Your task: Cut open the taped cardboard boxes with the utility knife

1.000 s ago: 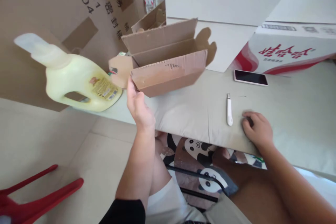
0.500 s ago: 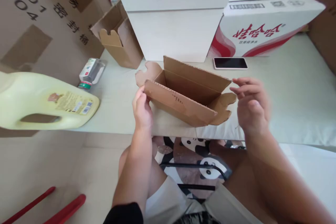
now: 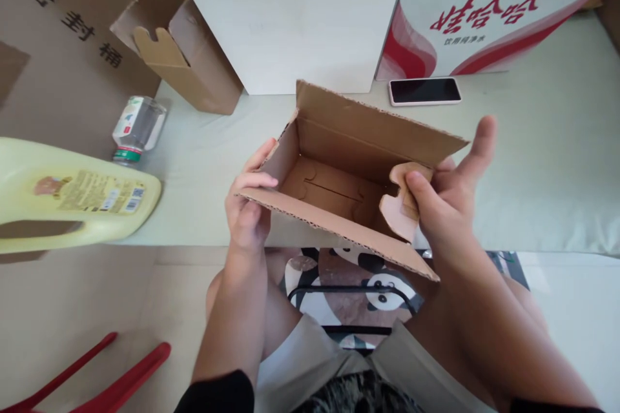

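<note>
A brown cardboard box [image 3: 334, 188] is tilted with its mouth toward me, its long flaps spread and its inside bare down to the slotted bottom. My left hand [image 3: 249, 203] grips the left end, fingers over the edge at the corner. At the right end my right hand [image 3: 453, 187] has its thumb on the notched end flap [image 3: 404, 201], which is folded inward, while the index finger points up and away. The other right fingers are partly hidden behind the box.
A second open cardboard box [image 3: 194, 71] stands at the back left, near a clear bottle [image 3: 138, 129] and a yellow jug [image 3: 97, 197]. A phone [image 3: 425, 91] lies before a white-and-red carton [image 3: 465, 19]. White boxes [image 3: 300, 26] stand behind.
The box has tipped toward me, opening its inside to view. My right hand has come onto the right end flap, now bent inward. My left fingers have moved over the left edge.
</note>
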The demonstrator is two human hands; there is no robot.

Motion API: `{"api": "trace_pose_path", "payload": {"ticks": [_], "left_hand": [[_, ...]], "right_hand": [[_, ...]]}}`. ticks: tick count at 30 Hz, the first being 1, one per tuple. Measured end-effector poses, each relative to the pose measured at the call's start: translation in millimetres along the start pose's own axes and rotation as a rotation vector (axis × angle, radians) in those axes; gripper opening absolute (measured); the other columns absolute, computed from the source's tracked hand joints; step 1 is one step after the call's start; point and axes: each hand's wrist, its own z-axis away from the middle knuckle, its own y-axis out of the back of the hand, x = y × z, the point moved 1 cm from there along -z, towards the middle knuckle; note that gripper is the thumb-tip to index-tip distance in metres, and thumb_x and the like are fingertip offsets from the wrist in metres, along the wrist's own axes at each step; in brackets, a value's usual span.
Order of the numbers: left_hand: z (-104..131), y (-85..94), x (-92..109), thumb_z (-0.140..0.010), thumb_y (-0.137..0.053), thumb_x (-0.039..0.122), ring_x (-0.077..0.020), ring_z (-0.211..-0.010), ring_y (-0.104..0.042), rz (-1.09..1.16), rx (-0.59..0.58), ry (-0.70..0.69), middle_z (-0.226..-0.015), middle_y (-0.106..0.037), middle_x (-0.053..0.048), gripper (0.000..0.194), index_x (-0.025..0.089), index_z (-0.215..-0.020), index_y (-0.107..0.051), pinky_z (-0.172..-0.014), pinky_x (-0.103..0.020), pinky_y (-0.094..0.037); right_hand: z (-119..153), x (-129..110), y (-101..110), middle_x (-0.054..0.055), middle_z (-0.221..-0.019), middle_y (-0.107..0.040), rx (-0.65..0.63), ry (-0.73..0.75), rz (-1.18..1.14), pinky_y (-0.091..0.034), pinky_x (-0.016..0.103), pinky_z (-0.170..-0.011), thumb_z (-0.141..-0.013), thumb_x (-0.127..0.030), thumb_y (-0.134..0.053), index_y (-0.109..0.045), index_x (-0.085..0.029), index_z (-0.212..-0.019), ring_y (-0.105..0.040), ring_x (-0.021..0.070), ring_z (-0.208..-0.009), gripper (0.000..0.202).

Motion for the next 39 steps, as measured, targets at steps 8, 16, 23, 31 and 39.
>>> {"api": "trace_pose_path", "payload": {"ticks": [8, 16, 23, 31, 39], "left_hand": [[1, -9.9, -7, -0.081, -0.068, 0.074, -0.0256, -0.102, -0.073, -0.028, 0.095, 0.053, -0.085, -0.070, 0.002, 0.052, 0.032, -0.108, -0.052, -0.119, -0.057, -0.040], [-2, -7.4, -14, -0.088, -0.066, 0.065, -0.0315, -0.136, -0.057, -0.262, -0.010, 0.009, -0.140, -0.060, -0.008, 0.047, 0.028, -0.116, -0.071, -0.122, -0.055, -0.039], [-13, 9.2, -10, -0.084, -0.074, 0.054, -0.0329, -0.141, -0.053, -0.266, 0.005, 0.157, -0.139, -0.065, -0.007, 0.032, 0.026, -0.098, -0.081, -0.126, -0.054, -0.034], [-24, 30.1, -35, -0.081, -0.070, 0.047, -0.0246, -0.110, -0.071, -0.034, 0.349, 0.439, -0.107, -0.078, -0.006, 0.031, 0.021, -0.096, -0.079, -0.089, -0.032, -0.059], [10, 3.3, -36, -0.083, -0.051, 0.084, -0.0181, -0.039, -0.061, -0.034, -0.444, 0.992, -0.057, -0.069, -0.009, 0.072, 0.016, -0.085, -0.075, -0.031, -0.023, -0.031]], "right_hand": [[9, 6, 14, 0.006, -0.133, -0.069, -0.066, 0.123, 0.241, -0.048, 0.051, -0.113, -0.098, -0.046, -0.058, -0.064, -0.031, -0.123, -0.062, 0.0289, -0.130, 0.030], [19, 6, 5, 0.008, -0.133, -0.066, -0.142, 0.180, 0.193, -0.048, 0.054, -0.107, -0.098, -0.048, -0.056, -0.068, -0.027, -0.098, -0.061, 0.0311, -0.127, 0.024], [16, 22, 11, 0.009, -0.137, -0.065, -0.136, 0.048, 0.085, -0.054, 0.050, -0.104, -0.098, -0.062, -0.045, -0.048, -0.033, -0.139, -0.064, 0.0276, -0.125, 0.050], [14, 24, 3, 0.010, -0.136, -0.069, -0.462, -0.030, 0.107, -0.046, 0.055, -0.116, -0.102, -0.063, -0.038, -0.072, -0.026, -0.123, -0.061, 0.0294, -0.134, 0.055], [16, 7, 12, 0.005, -0.172, -0.029, -0.506, 0.367, 0.239, -0.031, 0.054, -0.128, -0.098, -0.047, -0.058, -0.050, -0.035, -0.152, -0.029, 0.0296, -0.159, 0.057]]}}
